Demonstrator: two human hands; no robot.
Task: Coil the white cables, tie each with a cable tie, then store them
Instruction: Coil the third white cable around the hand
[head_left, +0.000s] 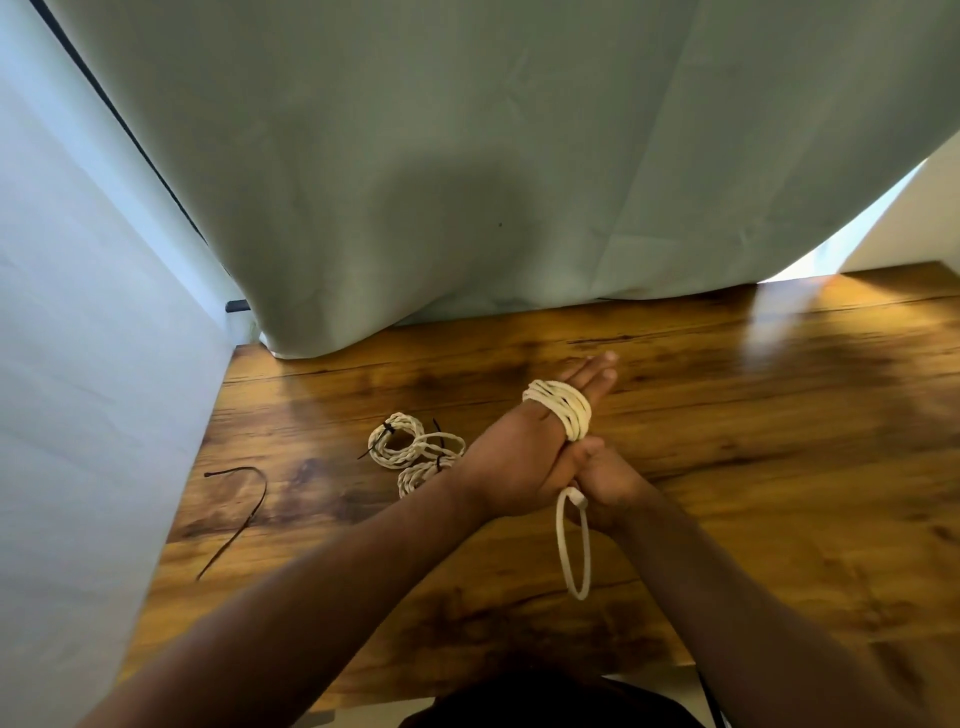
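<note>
Head view: twisted white cable (560, 410) coils thickly round left hand (511, 460), loop dangling.

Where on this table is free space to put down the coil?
Free: the table right of the right hand, up to the curtain. Crowded: left of the left hand, with three tied coils and a loose cable tie.

Daylight from the right — glare on the table (779, 332), edges bowed, forearms blurred.
</note>
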